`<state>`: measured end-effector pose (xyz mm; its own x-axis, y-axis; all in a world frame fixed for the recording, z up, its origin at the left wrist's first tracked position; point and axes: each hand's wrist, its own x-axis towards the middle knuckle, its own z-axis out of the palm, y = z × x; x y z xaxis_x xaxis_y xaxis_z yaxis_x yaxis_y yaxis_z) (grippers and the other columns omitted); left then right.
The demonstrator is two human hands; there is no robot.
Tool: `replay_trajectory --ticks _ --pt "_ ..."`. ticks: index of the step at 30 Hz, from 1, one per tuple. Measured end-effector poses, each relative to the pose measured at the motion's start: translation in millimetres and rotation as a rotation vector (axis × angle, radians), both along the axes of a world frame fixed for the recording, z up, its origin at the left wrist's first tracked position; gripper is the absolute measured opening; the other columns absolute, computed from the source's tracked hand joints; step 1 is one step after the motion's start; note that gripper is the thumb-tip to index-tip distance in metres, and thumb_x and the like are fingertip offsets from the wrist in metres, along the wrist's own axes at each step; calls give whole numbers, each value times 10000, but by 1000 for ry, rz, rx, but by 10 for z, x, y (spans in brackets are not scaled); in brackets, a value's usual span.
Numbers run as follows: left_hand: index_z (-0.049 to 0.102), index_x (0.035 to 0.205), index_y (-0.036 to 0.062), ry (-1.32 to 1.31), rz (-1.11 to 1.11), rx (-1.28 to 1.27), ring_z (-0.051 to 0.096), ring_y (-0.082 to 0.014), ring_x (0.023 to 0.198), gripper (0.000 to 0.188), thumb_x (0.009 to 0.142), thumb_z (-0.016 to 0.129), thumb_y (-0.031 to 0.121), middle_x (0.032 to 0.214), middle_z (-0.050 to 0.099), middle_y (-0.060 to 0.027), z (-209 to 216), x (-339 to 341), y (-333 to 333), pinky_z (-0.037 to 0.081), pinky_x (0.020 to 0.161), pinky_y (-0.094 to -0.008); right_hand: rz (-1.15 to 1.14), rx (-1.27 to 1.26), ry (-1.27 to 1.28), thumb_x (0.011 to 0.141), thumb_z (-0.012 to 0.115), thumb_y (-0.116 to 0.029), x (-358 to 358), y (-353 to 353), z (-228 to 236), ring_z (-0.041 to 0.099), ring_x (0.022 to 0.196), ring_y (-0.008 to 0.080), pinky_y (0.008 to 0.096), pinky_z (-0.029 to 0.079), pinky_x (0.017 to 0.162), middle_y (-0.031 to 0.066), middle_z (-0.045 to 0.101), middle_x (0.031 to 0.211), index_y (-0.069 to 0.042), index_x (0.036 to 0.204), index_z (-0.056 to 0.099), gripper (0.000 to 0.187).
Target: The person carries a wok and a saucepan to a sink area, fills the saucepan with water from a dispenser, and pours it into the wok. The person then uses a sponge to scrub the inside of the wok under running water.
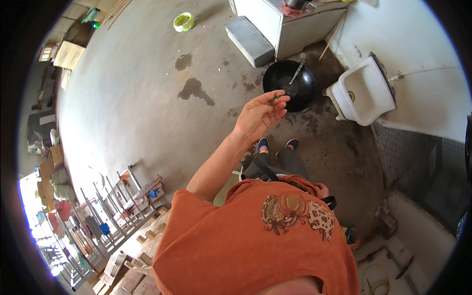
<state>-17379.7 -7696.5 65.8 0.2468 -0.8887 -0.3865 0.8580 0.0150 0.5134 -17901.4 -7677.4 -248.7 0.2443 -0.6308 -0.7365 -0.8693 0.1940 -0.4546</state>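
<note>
My left hand (259, 114) reaches out ahead of my body, its fingers curled around a small pinch of green leafy bits (274, 100). Just beyond the fingertips, a large black wok (278, 78) rests low near the floor. A metal utensil (297, 73) leans inside it, and the wok's near rim is partly behind my hand. Only a small part of my right hand (322, 190) shows, at my waist beside the orange shirt (231, 241). Its fingers are mostly hidden, so whether it holds anything is unclear.
A white sink (366, 93) stands right of the wok, by the wall. Beyond the wok lies a grey block (250, 41) beside a white cabinet (260, 19). Farther off, a green bowl (184, 22) sits on the wet-stained floor. Metal racks (105, 206) are at left.
</note>
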Motion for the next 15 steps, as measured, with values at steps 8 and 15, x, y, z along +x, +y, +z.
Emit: replay_trajectory --ticks 8,15 --pt "543 1023 -41 302 139 246 591 -205 917 232 842 400 -63 1022 581 -121 -971 406 64 502 825 -294 -51 150 -111 865 574 -232 -462 -231 -1034 628 893 280 394 506 761 144 652 998 -27 1059 628 287" --pt "534 910 -40 -1 404 265 581 -174 803 126 819 455 -74 911 582 -106 -1276 1137 161 512 740 -272 -480 314 -34 865 566 -203 -212 -887 -885 642 829 261 366 517 673 127 648 976 -8 1075 605 289"
